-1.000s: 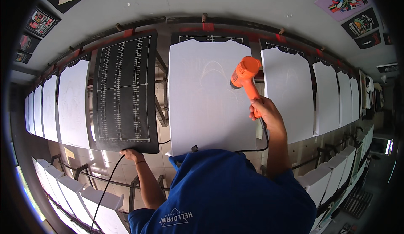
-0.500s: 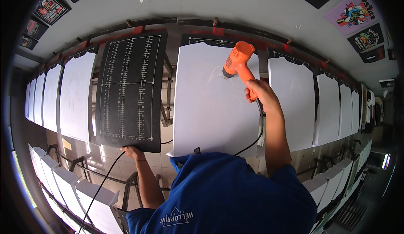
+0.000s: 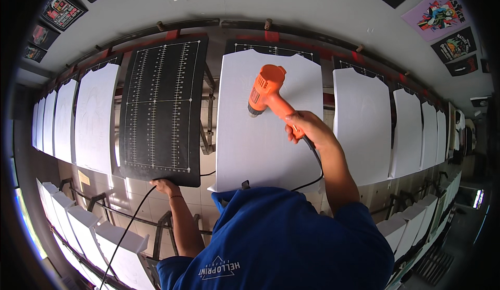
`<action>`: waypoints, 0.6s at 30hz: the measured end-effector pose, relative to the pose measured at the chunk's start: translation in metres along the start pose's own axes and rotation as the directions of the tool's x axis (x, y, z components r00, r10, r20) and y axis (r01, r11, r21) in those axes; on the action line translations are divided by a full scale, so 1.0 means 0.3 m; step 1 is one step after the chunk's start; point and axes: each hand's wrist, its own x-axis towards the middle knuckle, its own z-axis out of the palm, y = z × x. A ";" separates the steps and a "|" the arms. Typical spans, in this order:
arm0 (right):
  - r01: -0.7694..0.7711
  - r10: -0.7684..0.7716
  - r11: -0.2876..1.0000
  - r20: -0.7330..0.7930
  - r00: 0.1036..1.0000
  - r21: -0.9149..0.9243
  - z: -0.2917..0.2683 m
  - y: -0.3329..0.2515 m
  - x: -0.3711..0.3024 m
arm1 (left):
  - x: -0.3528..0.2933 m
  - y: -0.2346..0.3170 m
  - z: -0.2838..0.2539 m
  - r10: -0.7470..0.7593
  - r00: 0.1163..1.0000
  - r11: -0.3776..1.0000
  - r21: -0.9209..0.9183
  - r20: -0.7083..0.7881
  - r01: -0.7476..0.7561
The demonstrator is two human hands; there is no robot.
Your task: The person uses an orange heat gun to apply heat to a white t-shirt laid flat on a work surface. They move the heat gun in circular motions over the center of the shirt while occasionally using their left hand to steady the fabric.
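Note:
My right hand [image 3: 307,128] grips the handle of an orange heat gun [image 3: 266,93], its nozzle pointing down at a white shirt [image 3: 263,139] stretched on a printing board in front of me. A black cord [image 3: 312,170] runs from the gun back toward my body. My left hand [image 3: 165,187] rests on the near edge of an empty black board [image 3: 161,107] marked with white ruler lines, just left of the shirt. My blue shirt fills the lower middle of the view.
More white shirts on boards line up to the left [image 3: 94,118] and right [image 3: 362,126] along a curved rail [image 3: 182,27]. A second row of white boards [image 3: 78,222] stands lower left. Printed posters [image 3: 437,16] hang on the wall.
My right hand has carried the heat gun leftward and lower across the white shirt. My left hand stays on the black board's edge.

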 end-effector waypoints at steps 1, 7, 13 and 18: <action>-0.004 0.004 1.000 -0.022 1.000 -0.017 0.025 0.005 -0.025 | -0.009 0.015 0.004 -0.045 0.999 0.998 -0.035 -0.009 0.045; -0.010 0.010 1.000 -0.038 0.999 0.004 0.118 0.032 -0.082 | -0.044 0.042 0.008 0.025 0.999 1.000 -0.004 0.029 -0.025; 0.012 -0.012 1.000 -0.011 1.000 -0.013 0.220 0.046 -0.023 | -0.032 0.042 -0.004 0.008 1.000 0.999 -0.036 0.022 -0.008; 0.055 -0.057 0.997 -0.044 0.997 -0.060 0.281 0.056 -0.009 | -0.050 0.076 0.002 -0.025 0.999 1.000 -0.003 0.043 0.025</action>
